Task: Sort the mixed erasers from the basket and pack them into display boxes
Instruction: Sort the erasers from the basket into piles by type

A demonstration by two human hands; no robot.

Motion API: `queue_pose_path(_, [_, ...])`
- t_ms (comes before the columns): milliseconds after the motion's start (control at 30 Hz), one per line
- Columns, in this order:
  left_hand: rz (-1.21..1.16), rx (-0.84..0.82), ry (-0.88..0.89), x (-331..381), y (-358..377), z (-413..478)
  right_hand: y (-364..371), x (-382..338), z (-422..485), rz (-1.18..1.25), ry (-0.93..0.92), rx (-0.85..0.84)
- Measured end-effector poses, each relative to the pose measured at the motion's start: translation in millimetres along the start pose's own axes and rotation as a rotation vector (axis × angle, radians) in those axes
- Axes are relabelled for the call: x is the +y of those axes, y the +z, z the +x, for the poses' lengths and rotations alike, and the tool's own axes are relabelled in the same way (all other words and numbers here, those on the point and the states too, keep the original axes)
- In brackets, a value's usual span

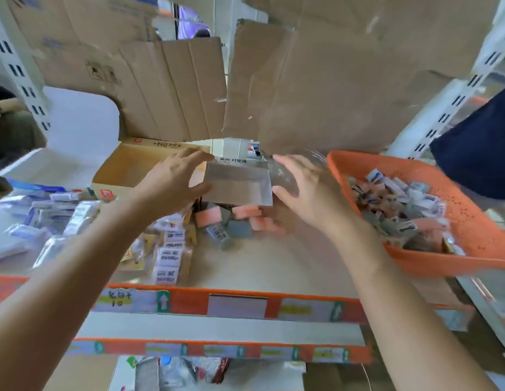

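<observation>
half done yet? the floor lead asks.

not by my reading, i say. the orange basket (471,221) on the right holds a thick heap of mixed erasers (400,210), so most of the sorting is left.

and what is sorted?

white-labelled erasers (169,249) stand in stacks on the left of the shelf (273,263), and a loose pile of pink and grey erasers (237,221) lies in the middle. none of them sits in a box that i can see.

where are the hands?

apart, one at either end of the display box (237,184), which hangs tilted and looks empty just above that middle pile. the left hand (172,184) pinches its left end, fingers over, thumb under. the right hand (305,190) has its fingers spread just beside the right end; blur hides whether it touches. i judge packing has not yet begun.
</observation>
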State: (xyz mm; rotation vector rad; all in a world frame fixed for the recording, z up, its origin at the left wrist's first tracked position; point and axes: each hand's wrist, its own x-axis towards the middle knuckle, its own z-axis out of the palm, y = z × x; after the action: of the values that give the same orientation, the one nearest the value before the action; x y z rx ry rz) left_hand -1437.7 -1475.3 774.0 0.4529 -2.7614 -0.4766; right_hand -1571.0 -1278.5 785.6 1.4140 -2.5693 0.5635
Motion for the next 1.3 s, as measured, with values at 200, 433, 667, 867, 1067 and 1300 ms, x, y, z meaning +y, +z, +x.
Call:
queue_pose_path(200, [0.018, -0.009, -0.007, 20, 5, 2, -5, 10, -2, -0.033, -0.041, 0.006])
queue_pose_path(433, [-0.017, -0.035, 0.028, 38, 12, 15, -15, 32, -18, -0.017, 0.048, 0.068])
queue_pose_path(667, [-0.041, -0.028, 0.071, 68, 23, 33, -34, 77, -23, -0.002, 0.127, 0.040])
queue_pose_path(867, [-0.063, 0.051, 0.062, 108, 40, 53, -61, 127, -22, 0.022, 0.114, -0.059])
queue_pose_path(1067, [-0.132, 0.093, 0.062, 163, 67, 74, -86, 181, -26, 0.040, 0.070, -0.160])
queue_pose_path(1300, [-0.110, 0.039, 0.084, 209, 90, 83, -93, 215, -30, 0.060, 0.017, -0.262])
